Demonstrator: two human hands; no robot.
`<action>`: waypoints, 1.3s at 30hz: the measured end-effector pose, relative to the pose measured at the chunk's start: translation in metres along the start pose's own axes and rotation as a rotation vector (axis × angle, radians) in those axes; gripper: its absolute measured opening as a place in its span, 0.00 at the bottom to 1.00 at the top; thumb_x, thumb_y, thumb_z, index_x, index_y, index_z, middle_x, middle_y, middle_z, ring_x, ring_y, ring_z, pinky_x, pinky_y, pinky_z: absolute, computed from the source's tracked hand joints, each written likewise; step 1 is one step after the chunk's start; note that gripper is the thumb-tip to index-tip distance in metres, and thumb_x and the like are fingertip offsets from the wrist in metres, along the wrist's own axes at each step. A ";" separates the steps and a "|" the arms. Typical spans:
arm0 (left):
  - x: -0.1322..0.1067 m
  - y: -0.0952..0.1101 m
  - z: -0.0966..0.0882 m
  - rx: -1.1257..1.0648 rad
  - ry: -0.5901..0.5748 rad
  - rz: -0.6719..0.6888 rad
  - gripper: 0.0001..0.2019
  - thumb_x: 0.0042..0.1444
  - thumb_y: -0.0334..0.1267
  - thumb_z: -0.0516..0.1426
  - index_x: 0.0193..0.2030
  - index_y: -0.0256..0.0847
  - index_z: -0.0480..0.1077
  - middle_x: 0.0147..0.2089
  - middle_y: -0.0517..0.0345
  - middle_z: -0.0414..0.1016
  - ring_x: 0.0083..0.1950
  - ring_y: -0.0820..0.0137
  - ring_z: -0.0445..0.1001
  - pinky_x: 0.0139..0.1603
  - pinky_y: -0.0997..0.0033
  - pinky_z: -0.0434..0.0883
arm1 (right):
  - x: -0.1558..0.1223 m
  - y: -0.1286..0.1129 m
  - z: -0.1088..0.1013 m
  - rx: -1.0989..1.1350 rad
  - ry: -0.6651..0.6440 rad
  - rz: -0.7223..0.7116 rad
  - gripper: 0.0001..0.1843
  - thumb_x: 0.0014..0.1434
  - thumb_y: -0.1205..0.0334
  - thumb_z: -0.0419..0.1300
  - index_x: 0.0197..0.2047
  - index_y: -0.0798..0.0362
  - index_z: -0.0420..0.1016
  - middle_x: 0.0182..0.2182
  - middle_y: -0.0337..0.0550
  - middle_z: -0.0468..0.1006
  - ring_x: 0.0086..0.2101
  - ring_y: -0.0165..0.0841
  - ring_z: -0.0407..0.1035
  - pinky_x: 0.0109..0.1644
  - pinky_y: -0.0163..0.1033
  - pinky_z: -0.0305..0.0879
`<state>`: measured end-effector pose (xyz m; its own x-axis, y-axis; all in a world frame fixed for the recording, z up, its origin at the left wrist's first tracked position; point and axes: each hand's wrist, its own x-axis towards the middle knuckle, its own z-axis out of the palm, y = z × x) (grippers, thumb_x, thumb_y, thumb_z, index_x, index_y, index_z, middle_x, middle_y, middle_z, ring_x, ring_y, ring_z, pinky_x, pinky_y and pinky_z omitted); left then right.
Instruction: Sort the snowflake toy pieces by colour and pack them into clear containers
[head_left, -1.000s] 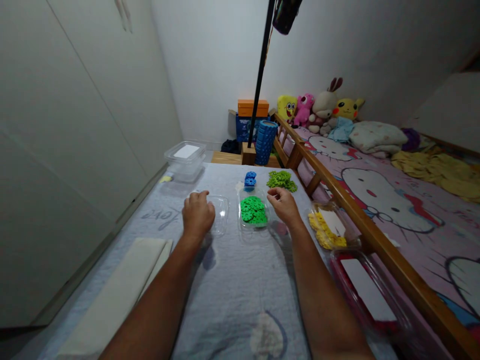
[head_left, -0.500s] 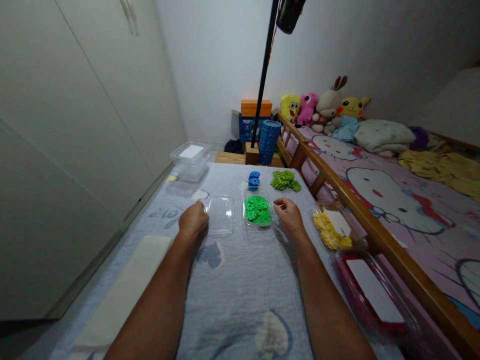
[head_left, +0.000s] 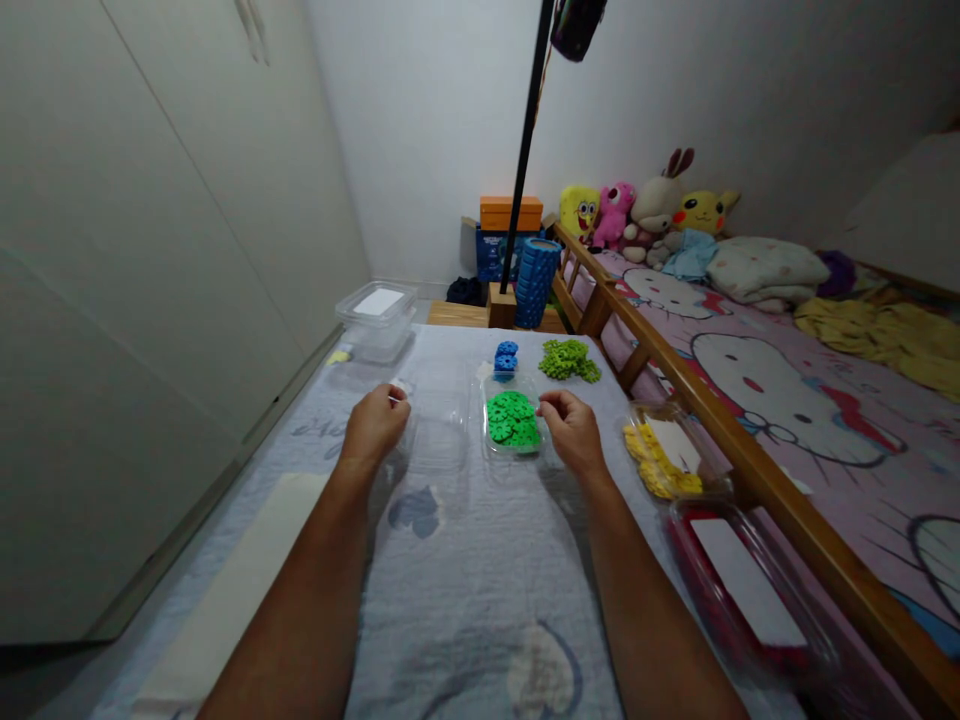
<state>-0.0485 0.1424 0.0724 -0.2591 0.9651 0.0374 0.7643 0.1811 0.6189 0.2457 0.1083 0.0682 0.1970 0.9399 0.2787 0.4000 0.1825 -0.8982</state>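
Observation:
A clear plastic container (head_left: 513, 451) in the middle of the table holds a pile of green notched disc pieces (head_left: 513, 418). To its left is its clear lid (head_left: 441, 440), smeared and hard to see; whether the two are joined I cannot tell. My left hand (head_left: 375, 424) is closed in a pinch at the lid's left edge. My right hand (head_left: 571, 428) pinches at the container's right rim, thumb and forefinger together. Just behind the container lie several blue disc pieces (head_left: 506, 358), with a heap of olive-green pieces (head_left: 568, 360) to their right.
Clear boxes with a white label (head_left: 376, 318) are stacked at the back left. Along the right edge sit a box of yellow pieces (head_left: 660, 465) and a labelled box of red contents (head_left: 746, 580). A wooden bed rail (head_left: 720, 460) borders the table. A black pole (head_left: 525, 150) rises behind.
My left hand has shifted slightly left and up, and the lid has gone from sharp to blurred. My right hand has moved left onto the container's rim, its fingers now pinched.

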 end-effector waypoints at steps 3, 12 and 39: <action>-0.009 0.016 0.004 -0.216 0.045 0.010 0.09 0.51 0.36 0.56 0.39 0.40 0.71 0.32 0.56 0.76 0.34 0.66 0.74 0.35 0.70 0.65 | -0.005 -0.009 0.008 0.099 -0.111 0.018 0.16 0.58 0.49 0.59 0.40 0.52 0.76 0.30 0.41 0.80 0.32 0.35 0.73 0.38 0.38 0.67; -0.035 0.055 0.035 -1.004 -0.091 -0.050 0.18 0.42 0.45 0.62 0.39 0.41 0.67 0.28 0.64 0.70 0.23 0.76 0.62 0.23 0.77 0.58 | -0.005 -0.014 0.011 0.038 -0.054 0.092 0.25 0.52 0.49 0.62 0.50 0.55 0.74 0.35 0.42 0.79 0.27 0.30 0.68 0.34 0.37 0.64; -0.043 0.062 0.105 -0.841 -0.025 0.022 0.14 0.48 0.41 0.62 0.41 0.38 0.73 0.31 0.62 0.70 0.32 0.70 0.71 0.36 0.70 0.68 | 0.003 0.028 0.011 -0.477 0.158 0.067 0.15 0.54 0.67 0.51 0.39 0.57 0.78 0.30 0.47 0.77 0.33 0.37 0.69 0.42 0.39 0.61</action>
<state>0.0724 0.1323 0.0268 -0.2284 0.9725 0.0450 0.0720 -0.0292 0.9970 0.2478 0.1191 0.0398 0.3547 0.8830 0.3074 0.7389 -0.0633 -0.6708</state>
